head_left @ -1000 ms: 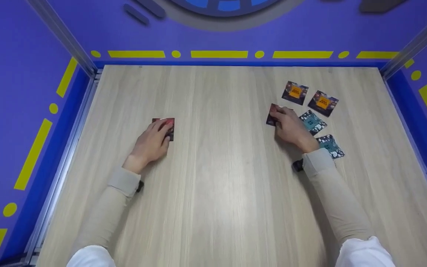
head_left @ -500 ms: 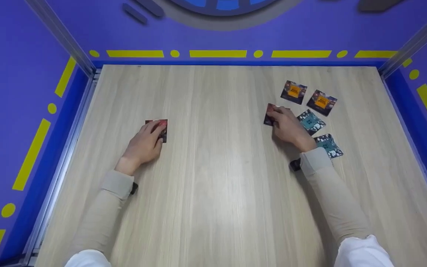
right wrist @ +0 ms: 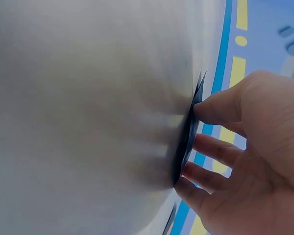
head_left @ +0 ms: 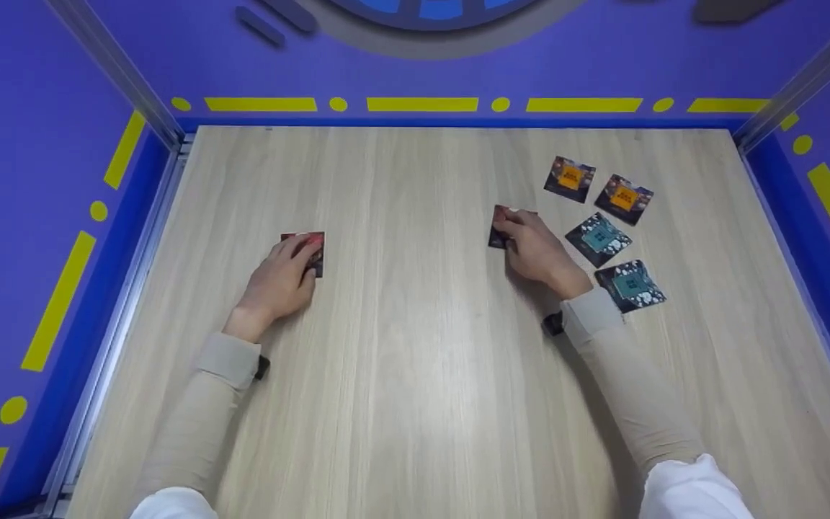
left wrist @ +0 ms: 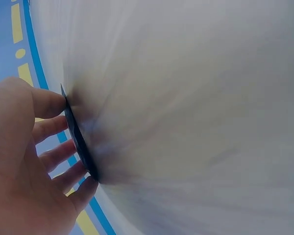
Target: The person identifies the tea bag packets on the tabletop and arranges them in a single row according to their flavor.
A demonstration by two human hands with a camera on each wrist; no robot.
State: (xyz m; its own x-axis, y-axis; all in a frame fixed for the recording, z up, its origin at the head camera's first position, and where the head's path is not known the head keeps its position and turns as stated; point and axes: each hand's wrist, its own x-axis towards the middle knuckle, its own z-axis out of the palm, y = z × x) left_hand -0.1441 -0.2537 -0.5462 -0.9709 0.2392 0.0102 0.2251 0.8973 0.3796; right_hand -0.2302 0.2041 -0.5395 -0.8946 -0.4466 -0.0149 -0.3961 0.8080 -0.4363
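1. Two bare hands palm-down, forearms angled inward: left hand, right hand.
2. Grip: both pressing with spread, fairly straight fingers, left on a thin red-and-black square packet, right on a similar dark-red-and-black packet.
3. Two dark orange-labelled packets, two dark teal-labelled packets near right hand.
4. Pale wood-grain tabletop spans between hands; far edge meets blue wall.

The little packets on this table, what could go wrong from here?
The red-and-black packet under the right grip might slip or crease, since it looks thin and the touch seems to be mostly from one side. The lower teal packet could get nudged: the right sleeve cuff overlaps it in the head view, though whether they touch is unclear.
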